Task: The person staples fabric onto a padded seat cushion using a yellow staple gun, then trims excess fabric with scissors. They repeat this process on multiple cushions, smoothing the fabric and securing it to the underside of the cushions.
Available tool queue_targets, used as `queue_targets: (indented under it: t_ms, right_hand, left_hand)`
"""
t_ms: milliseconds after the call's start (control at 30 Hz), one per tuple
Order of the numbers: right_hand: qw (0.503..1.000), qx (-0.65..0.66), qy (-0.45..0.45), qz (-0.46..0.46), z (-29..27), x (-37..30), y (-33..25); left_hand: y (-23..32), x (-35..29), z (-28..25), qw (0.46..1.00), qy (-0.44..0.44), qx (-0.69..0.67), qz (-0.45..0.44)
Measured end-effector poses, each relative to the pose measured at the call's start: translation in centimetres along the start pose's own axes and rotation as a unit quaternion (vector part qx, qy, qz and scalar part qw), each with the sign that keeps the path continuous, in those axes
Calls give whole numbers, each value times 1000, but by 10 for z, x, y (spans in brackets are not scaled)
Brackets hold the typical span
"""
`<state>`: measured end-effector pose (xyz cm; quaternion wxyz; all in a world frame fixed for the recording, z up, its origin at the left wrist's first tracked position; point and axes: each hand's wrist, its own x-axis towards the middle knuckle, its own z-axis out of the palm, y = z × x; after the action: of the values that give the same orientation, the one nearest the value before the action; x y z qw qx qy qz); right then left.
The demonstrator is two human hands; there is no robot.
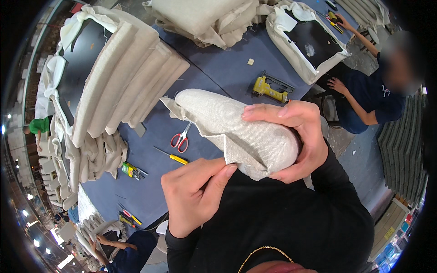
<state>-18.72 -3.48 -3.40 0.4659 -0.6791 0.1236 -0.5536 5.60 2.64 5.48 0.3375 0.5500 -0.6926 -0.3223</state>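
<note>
A beige fabric-covered cushion (205, 104), long and rounded, is held up in front of my chest. My right hand (300, 136) wraps round its right end, fingers on top and thumb beneath. With thumb and forefinger, my left hand (198, 191) pinches the loose fabric edge at the near side. A fold runs through the cloth between the two hands. Beyond the cushion, red-handled scissors (180, 139) lie on the blue-grey table, blades partly hidden by the fabric. A yellow-handled screwdriver (175, 157) rests near my left hand.
A yellow staple gun (271, 88) lies behind my right hand. Stacked upholstered panels (127, 68) stand at left, and a covered frame (309, 41) sits at far right. A co-worker (368, 95) sits at right; another person (132, 250) works at lower left. A green box (132, 170) lies on the table (150, 191).
</note>
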Motion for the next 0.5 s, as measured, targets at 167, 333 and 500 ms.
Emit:
queue_targets:
  t_ms: [167, 333, 500]
  right_hand:
    - [999, -11, -42, -17, -6, 1, 4]
    - [988, -88, -126, -30, -14, 11, -5]
    - [997, -71, -28, -2, 5, -5, -2]
  left_hand:
    - [2, -1, -1, 1000, -7, -2, -16]
    - [6, -5, -2, 999, -13, 40, -15]
    - [18, -7, -5, 996, -7, 84, -4]
